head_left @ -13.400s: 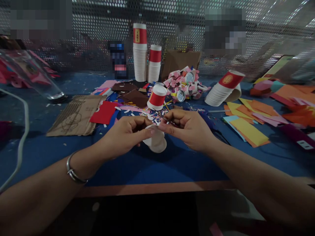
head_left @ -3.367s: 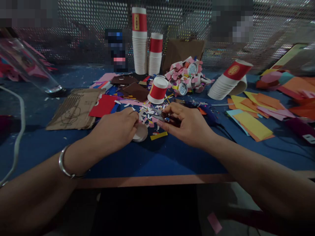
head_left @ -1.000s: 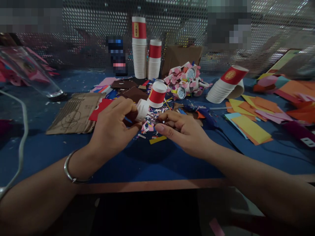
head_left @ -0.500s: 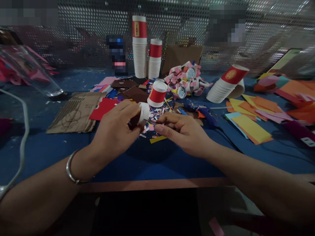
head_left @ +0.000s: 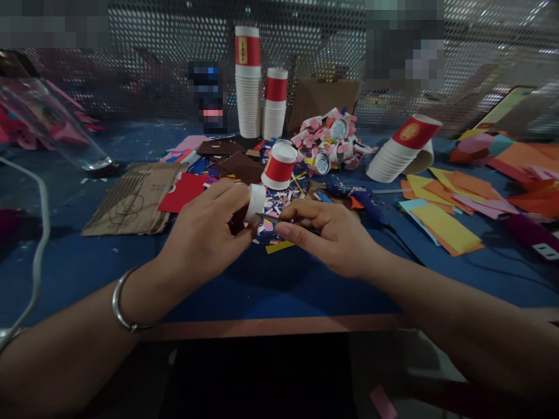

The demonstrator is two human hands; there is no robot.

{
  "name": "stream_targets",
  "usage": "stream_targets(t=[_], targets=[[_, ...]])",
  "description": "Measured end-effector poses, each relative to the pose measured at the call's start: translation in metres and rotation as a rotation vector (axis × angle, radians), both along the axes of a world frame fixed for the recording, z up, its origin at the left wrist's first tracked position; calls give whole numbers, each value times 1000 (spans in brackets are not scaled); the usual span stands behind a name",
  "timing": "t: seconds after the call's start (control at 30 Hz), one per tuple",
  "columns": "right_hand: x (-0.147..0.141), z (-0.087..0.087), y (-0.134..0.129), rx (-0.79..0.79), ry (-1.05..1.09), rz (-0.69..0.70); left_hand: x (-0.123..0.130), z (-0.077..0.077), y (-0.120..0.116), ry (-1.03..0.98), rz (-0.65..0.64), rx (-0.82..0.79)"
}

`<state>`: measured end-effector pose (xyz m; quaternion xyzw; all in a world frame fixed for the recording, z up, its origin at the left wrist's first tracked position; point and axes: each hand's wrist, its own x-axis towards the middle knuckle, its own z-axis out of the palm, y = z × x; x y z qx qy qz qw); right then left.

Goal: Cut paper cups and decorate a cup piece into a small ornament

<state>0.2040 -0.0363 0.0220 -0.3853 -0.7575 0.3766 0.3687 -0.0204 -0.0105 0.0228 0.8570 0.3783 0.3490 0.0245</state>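
My left hand (head_left: 209,224) is closed around a paper cup (head_left: 255,203), whose white end faces right; the rest of it is hidden by my fingers. In my right hand (head_left: 325,235) is a thin, pointed metal blade (head_left: 267,218), pinched between thumb and fingers. It looks like the tip of small scissors, but its handle is covered by the hand. The tip is at the lower edge of the cup's white end. Just beyond both hands, a red and white paper cup (head_left: 279,167) stands upside down among paper scraps (head_left: 283,201).
Cup stacks (head_left: 248,105) stand at the back, beside a pile of cut cup pieces (head_left: 334,139). A glue gun (head_left: 369,206) with a cord lies right of my hands, near coloured paper (head_left: 449,221). Flattened brown cardboard (head_left: 131,201) and a clear bottle (head_left: 65,122) are at left.
The blade tip has moved slightly left to meet the cup's edge and shows more clearly. The cup in my left hand has turned a little; the objects on the table have stayed put.
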Motion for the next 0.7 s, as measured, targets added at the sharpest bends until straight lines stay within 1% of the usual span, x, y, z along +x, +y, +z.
stream_targets(t=[0.13, 0.23, 0.43, 0.57, 0.7], targets=[[0, -1, 0, -10, -8, 3, 0, -1, -2, -30, -31, 40], [0, -1, 1, -23, -11, 5, -1, -1, -1, -24, -13, 70], [0, 0, 2, -85, 0, 2, -3, -1, 3, -29, 5, 76], [2, 2, 3, -132, 63, -46, -3, -3, 5, -30, -18, 68], [4, 2, 5, -170, 97, -48, -2, -3, 4, -36, -39, 26]])
